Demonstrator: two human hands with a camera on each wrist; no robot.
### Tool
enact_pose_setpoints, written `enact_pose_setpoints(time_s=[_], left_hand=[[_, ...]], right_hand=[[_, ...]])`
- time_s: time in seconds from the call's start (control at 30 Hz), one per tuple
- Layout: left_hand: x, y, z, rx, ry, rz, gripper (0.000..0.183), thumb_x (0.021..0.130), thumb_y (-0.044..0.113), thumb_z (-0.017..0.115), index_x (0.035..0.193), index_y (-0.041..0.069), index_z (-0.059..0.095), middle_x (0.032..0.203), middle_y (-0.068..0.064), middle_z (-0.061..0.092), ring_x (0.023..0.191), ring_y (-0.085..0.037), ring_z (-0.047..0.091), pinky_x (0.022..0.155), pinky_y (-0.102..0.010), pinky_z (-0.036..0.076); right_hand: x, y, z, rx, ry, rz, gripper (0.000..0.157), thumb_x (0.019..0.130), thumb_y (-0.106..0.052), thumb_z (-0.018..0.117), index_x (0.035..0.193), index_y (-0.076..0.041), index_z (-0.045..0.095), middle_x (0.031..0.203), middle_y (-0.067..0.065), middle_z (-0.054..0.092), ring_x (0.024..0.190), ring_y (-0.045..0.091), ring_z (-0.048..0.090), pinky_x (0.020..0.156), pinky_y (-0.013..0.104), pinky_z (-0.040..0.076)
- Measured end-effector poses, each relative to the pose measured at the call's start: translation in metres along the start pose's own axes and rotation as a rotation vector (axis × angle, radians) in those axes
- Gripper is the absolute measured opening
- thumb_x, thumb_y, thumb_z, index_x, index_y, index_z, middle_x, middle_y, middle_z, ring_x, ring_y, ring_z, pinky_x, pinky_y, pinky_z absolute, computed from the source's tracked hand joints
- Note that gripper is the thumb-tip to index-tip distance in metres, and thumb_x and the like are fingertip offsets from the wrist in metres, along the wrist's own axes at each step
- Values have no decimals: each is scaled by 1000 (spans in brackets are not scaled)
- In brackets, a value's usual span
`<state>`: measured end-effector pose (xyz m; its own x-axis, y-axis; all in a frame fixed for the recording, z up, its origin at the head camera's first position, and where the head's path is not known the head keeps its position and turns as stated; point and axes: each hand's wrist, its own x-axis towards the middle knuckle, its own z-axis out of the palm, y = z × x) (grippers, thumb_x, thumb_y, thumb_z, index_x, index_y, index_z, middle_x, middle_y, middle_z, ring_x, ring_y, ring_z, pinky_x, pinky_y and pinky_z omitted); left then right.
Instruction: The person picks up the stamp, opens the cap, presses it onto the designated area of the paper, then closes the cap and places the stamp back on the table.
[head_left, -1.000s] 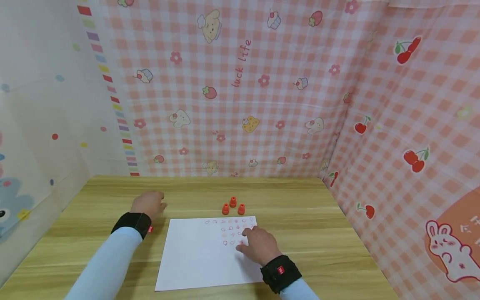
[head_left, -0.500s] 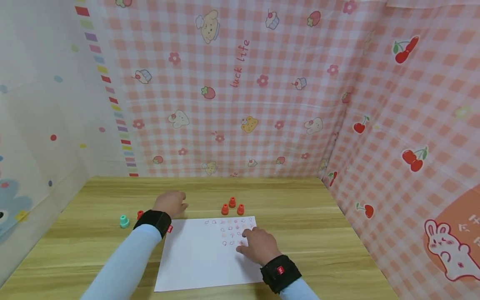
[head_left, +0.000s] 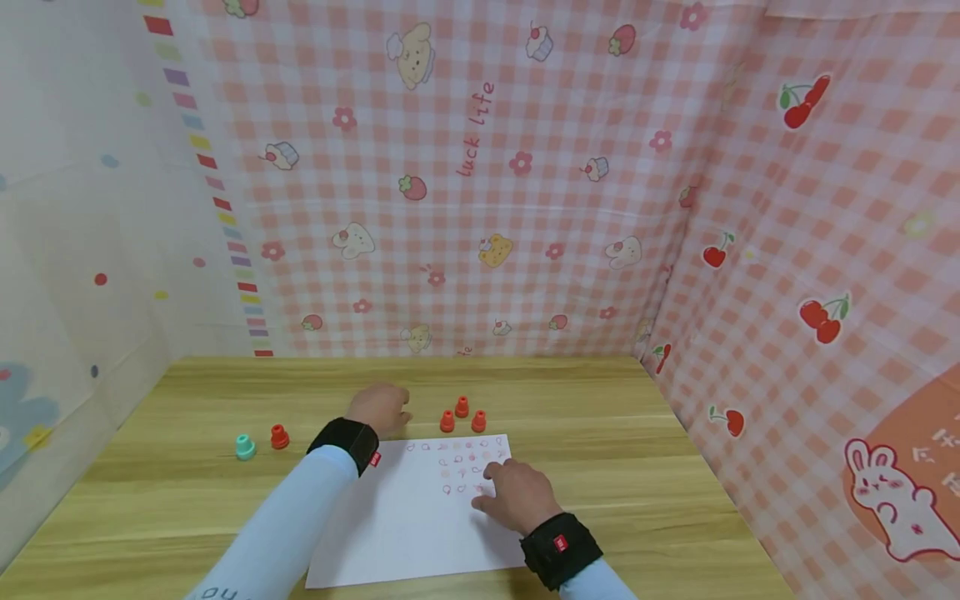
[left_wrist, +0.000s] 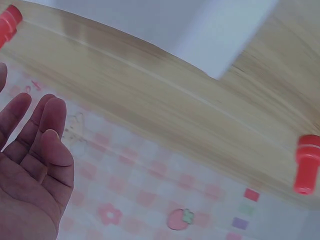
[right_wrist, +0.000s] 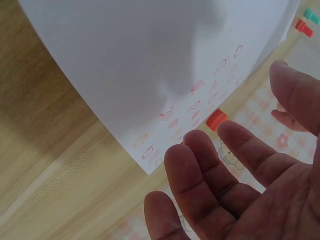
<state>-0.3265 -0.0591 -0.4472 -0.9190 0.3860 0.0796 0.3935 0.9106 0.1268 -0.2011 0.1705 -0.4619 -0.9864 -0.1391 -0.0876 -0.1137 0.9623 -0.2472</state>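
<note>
My left hand (head_left: pixel 378 408) is held over the back edge of a white sheet of paper (head_left: pixel 420 533), its fingers loosely bent with nothing between them. Just to its right stands a group of red stamps, a rear one (head_left: pixel 462 407) and two in front (head_left: pixel 447 422). Above the paper's right part hovers my right hand (head_left: pixel 519 496), fingers spread and empty, as the right wrist view also shows. Rows of small reddish stamped prints (right_wrist: pixel 194 105) cover the paper's back right area; my right hand hides some of them in the head view.
Left of the paper, a teal stamp (head_left: pixel 245 447) and another red stamp (head_left: pixel 280 437) stand on the wooden table (head_left: pixel 615 467). A pink checked cloth (head_left: pixel 450 208) hangs behind the table, and more cloth closes off both sides.
My left hand has moved right from the table left of the paper towards the red group, uncovering the teal stamp and the separate red one. My right hand stays in place.
</note>
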Motion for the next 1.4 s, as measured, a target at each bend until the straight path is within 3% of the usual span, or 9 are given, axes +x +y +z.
enact_pose_setpoints(time_s=[0.2, 0.37, 0.73, 1.0, 1.23, 1.4], left_hand=[[9, 19, 3, -20, -28, 5, 26, 89, 25, 76, 107, 6, 72, 96, -8, 72, 84, -24, 65, 83, -42, 54], [18, 32, 10, -20, -34, 27, 24, 88, 24, 77, 105, 7, 73, 93, -7, 71, 80, -23, 63, 83, -40, 53], [33, 54, 17, 15, -65, 48, 24, 90, 19, 75, 111, 8, 71, 101, -7, 71, 86, -23, 64, 85, -40, 53], [43, 60, 26, 42, -80, 37, 19, 89, 16, 76, 107, 11, 71, 88, -4, 65, 74, -22, 55, 78, -36, 52], [41, 65, 31, 111, -72, 47, 15, 91, 16, 74, 105, 12, 71, 83, -4, 63, 72, -20, 55, 78, -36, 53], [42, 66, 37, 104, -72, 42, 13, 90, 17, 74, 101, 11, 70, 82, -4, 63, 72, -20, 55, 78, -35, 53]], right_hand=[[-1, 1, 0, 2, -5, 5, 42, 82, -39, 80, 111, -10, 71, 85, 5, 63, 70, 20, 51, 67, 36, 47], [-1, 2, 0, 3, -7, 9, 42, 82, -39, 80, 111, -10, 71, 85, 5, 64, 70, 19, 52, 67, 36, 48], [0, 7, 3, -5, 2, -3, 40, 83, -41, 79, 109, -11, 71, 89, 4, 68, 73, 19, 56, 70, 37, 50], [0, 10, 2, 5, -7, 26, 41, 82, -40, 80, 110, -11, 71, 89, 4, 65, 72, 18, 53, 69, 36, 48], [-1, 11, 2, -4, -1, 26, 42, 82, -40, 80, 110, -12, 71, 87, 4, 64, 72, 18, 53, 69, 36, 48], [-2, 11, 2, -6, 1, 23, 42, 82, -41, 80, 110, -12, 71, 87, 4, 64, 72, 18, 53, 68, 37, 48]])
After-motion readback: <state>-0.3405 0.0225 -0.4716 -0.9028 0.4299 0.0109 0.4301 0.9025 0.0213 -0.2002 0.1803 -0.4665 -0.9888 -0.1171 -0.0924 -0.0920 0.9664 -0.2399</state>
